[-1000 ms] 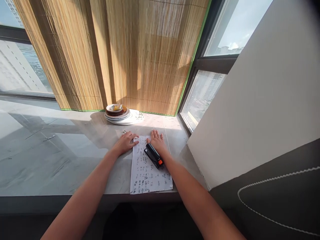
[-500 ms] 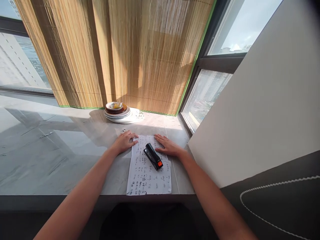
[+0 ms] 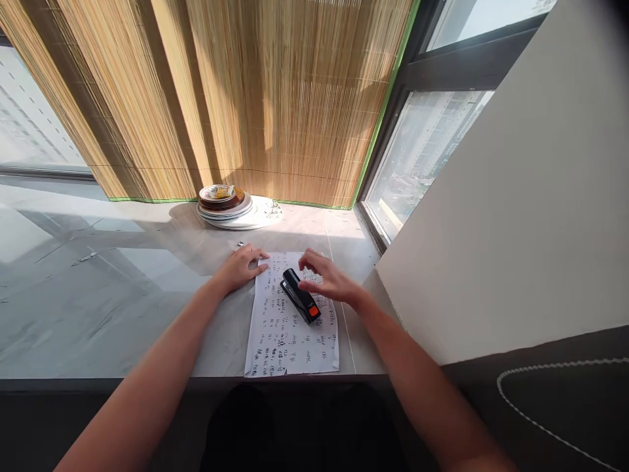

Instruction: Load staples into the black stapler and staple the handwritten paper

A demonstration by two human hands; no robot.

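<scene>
A black stapler (image 3: 299, 296) with an orange-red patch on its near end lies at a slant on white paper sheets (image 3: 270, 341) covered in handwriting. My left hand (image 3: 240, 267) rests at the far left corner of the paper, thumb and fingers apart, fingertips on its edge. Over the right side of the sheets, my right hand (image 3: 327, 278) is raised with fingers bent and thumb apart, close beside the stapler. Whether its thumb touches the stapler I cannot tell. Nothing is held in either hand.
A stack of plates (image 3: 226, 208) stands at the back against a bamboo blind (image 3: 275, 118). A small metallic bit (image 3: 240, 244) lies beyond my left hand. A white wall panel (image 3: 521, 210) slopes along the right, with a beaded cord (image 3: 550, 367) hanging below it.
My right hand has lifted off the paper and curled its fingers near the stapler. My left hand stays at the paper's corner. The head view has tilted down slightly.
</scene>
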